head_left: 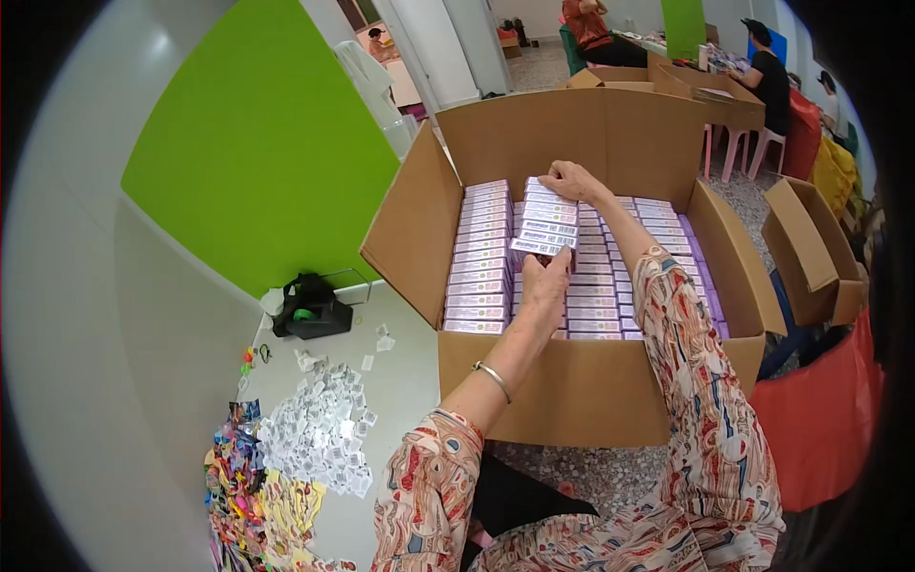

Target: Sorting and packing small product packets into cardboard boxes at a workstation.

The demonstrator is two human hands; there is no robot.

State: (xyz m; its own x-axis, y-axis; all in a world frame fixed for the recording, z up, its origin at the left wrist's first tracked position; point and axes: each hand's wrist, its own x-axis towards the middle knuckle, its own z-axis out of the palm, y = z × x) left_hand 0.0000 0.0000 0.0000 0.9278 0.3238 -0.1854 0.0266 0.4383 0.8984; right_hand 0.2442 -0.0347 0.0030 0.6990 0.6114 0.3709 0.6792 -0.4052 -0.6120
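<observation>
A short row of small white-and-purple boxes (548, 217) is held between my two hands inside a large open cardboard carton (553, 381). My left hand (545, 284) grips the row's near end, its thumb up against the closest box and its other fingers mostly hidden underneath. At the far end my right hand (570, 181) curls its fingers over the last boxes. The held row sits a little higher than the packed boxes (479, 257) around it, which fill the carton in tight columns. What lies directly beneath the held row is hidden.
Left of the carton, a pale table (400, 334) bears a pile of small white paper slips (319, 424), colourful small items (233, 467) and a black bin (315, 310). Another cardboard box (810, 248) and a red bag (820, 419) stand right. People (762, 86) sit at the back.
</observation>
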